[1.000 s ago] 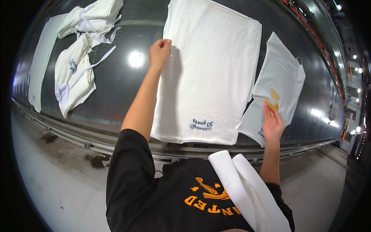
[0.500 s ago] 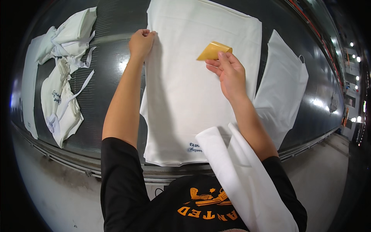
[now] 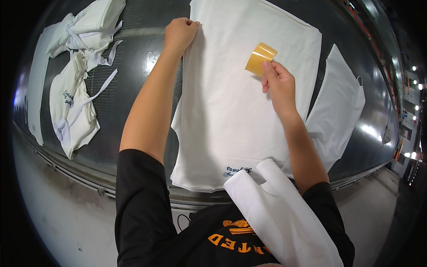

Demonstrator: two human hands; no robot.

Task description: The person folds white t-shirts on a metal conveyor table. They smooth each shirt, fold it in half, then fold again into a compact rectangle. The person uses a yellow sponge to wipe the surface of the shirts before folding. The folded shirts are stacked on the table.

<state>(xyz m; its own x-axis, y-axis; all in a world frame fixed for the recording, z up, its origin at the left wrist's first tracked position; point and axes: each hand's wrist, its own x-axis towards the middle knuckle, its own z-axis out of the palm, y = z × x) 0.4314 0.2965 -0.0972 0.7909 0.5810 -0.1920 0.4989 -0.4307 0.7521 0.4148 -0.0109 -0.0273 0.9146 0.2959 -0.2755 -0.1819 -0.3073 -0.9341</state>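
A large white cloth (image 3: 231, 111) lies flat on the dark table (image 3: 138, 58), with small dark embroidered lettering near its front edge. My left hand (image 3: 180, 32) presses down on the cloth's far left edge, fingers curled over it. My right hand (image 3: 278, 82) hovers over the middle of the cloth and holds a small yellow scraper-like card (image 3: 260, 58) between thumb and fingers. A white strip of fabric (image 3: 280, 218) hangs from my shoulder over my black shirt.
Several bunched white aprons with ties (image 3: 80, 71) lie at the left of the table. Another flat white cloth piece (image 3: 340, 111) lies to the right. A metal rail (image 3: 84, 182) runs along the table's front edge; pale floor lies below.
My right hand brought the yellow card from the right-hand cloth piece to the middle of the large cloth. My left hand stayed on the cloth's far left edge.
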